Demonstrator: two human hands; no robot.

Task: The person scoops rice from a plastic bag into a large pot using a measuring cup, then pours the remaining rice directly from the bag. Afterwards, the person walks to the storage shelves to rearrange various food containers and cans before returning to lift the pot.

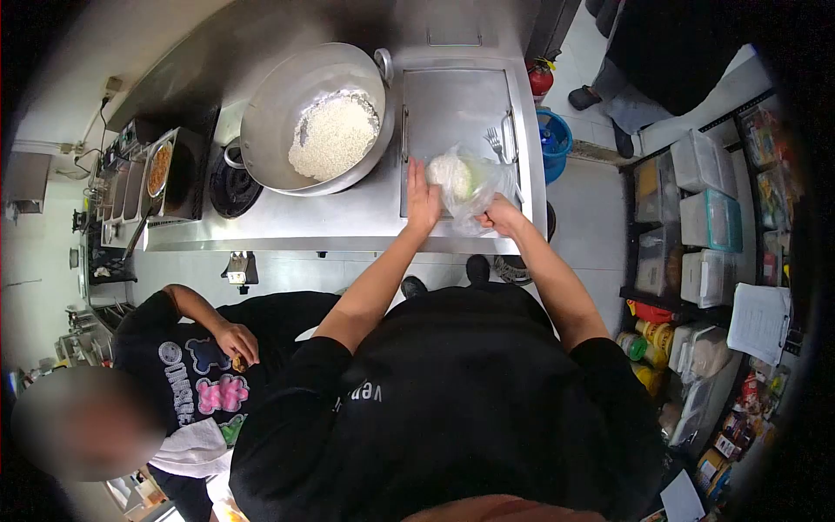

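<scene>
Both hands (502, 214) touch a plastic bag (458, 180) (see-through).

Pale tiled floor (587, 230), whitish wall (39, 239), steel counter (304, 217), dark shelving (687, 311) with plastic containers (700, 161).

Crinkled, clear plastic bag (491, 181), smooth metal pot (268, 117), glossy metal counter (348, 223)

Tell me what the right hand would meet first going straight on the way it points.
The right hand would probably meet the filled part of the clear plastic bag whose end it holds. The left hand lies roughly beyond, though depth is unclear.
</scene>
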